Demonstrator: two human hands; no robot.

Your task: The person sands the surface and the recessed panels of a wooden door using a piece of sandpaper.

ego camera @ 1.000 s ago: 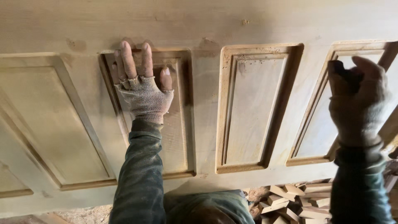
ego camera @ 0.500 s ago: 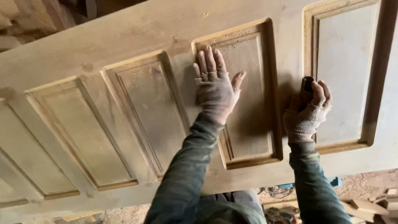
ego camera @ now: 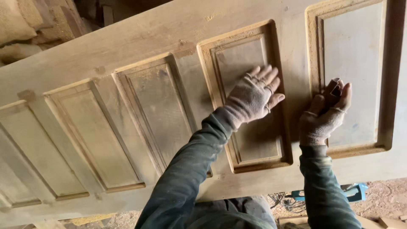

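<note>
On door panel (ego camera: 250, 140), left hand (ego camera: 253, 96) flat, open

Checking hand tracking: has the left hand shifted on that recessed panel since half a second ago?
Yes. The left hand slid right and down within the recessed panel: it overlapped the panel's left moulding, and now lies nearer the right moulding, fingers angled right.

I see my left hand (ego camera: 253, 96) in a fingerless knit glove, pale grey-beige and dusty, its frayed edge ending at the knuckles so the fingers are bare. My right hand (ego camera: 323, 116) wears a matching glove, equally worn and powdered with dust. Both arms are covered by long dark green sleeves with faint mottled streaks, with ribbed cuffs at the wrists.
</note>
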